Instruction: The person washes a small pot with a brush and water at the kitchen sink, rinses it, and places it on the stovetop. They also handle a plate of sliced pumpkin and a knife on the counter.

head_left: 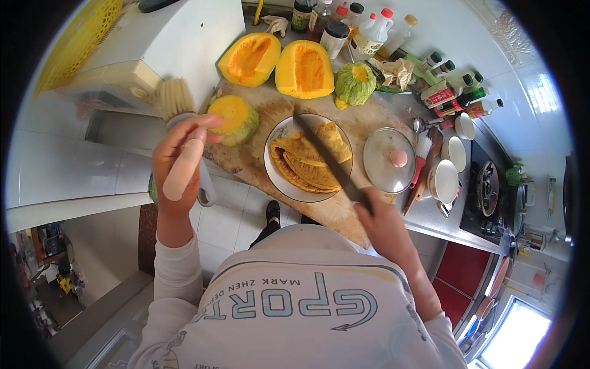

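Note:
My right hand [388,226] grips a long dark-bladed knife [329,158]. Its blade slants up and left over a white plate [276,178] with a dark rim. On that plate lies a folded, golden-brown flatbread or pancake [307,163]; whether the blade touches it I cannot tell. My left hand [175,147] is raised left of the board, fingers curled about a pale, oblong thing [184,169] with a rounded lower end, whose kind I cannot make out. Behind that hand is a bristle brush [176,99] with a grey handle; it is unclear whether the hand touches it.
The wooden board [252,157] also bears two pumpkin halves [249,58], a cut pumpkin end [236,120], a green pumpkin piece [355,85] and a glass lid [384,163]. Bottles [375,37] line the back. White bowls [444,181] and a stove [485,194] stand right.

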Demonstrator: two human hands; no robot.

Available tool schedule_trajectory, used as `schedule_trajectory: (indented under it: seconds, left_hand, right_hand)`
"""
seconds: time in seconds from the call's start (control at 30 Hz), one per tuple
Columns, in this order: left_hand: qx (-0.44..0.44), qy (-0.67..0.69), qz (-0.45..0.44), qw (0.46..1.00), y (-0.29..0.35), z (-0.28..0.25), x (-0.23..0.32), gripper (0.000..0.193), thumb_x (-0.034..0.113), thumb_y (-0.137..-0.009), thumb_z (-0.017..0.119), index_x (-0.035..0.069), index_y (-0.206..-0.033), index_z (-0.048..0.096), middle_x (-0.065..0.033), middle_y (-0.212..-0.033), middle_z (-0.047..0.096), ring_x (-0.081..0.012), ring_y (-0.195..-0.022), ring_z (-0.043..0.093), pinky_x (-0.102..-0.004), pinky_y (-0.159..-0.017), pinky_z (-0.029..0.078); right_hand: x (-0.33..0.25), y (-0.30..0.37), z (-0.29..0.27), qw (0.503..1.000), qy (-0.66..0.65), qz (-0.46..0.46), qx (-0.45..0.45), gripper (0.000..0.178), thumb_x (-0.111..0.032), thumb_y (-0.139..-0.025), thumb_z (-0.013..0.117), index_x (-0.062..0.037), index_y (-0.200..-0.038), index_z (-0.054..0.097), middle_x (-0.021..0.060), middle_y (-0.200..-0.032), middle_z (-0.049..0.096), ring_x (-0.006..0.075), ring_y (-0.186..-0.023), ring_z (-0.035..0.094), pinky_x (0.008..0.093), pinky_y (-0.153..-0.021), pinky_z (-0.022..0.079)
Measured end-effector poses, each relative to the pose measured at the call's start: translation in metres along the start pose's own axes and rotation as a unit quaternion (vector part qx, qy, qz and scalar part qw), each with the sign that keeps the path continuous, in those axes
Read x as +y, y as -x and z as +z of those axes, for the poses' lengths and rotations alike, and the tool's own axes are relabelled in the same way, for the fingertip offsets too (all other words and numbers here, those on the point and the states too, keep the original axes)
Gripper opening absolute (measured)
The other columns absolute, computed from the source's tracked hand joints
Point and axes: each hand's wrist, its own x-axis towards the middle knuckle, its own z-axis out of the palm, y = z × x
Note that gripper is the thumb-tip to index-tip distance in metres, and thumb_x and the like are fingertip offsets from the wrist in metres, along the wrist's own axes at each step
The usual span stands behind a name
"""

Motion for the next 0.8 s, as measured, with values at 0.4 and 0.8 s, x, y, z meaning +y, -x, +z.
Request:
schedule_trajectory:
  seconds: [0.4,0.8]
  left_hand:
    - [0.008,0.016,-0.009,1.0,0.005,-0.014,0.008,0.029,0.008,-0.102,0.053,-0.006,-0.124,0.067,-0.0158,-0.118,0.072,-0.0202,-0.103,0.069,-0.0332,-0.095,0.052]
    - [-0.022,-0.051,-0.043,0.998,-0.002,0.008,0.011,0.036,0.011,-0.1,0.047,-0.007,-0.125,0.067,-0.0195,-0.116,0.072,-0.0233,-0.101,0.067,-0.0374,-0.094,0.053]
  right_hand:
    - [0.001,0.006,-0.005,0.98,-0.16,0.112,-0.026,0.035,-0.023,-0.101,0.065,-0.0029,-0.129,0.058,0.0106,-0.07,0.06,0.0167,-0.056,0.06,0.0339,-0.056,0.048]
    - [0.011,0.007,-0.005,0.991,-0.074,0.086,0.066,0.03,-0.021,-0.101,0.06,-0.0026,-0.124,0.055,0.022,-0.082,0.068,0.0411,-0.075,0.068,0.0458,-0.066,0.052]
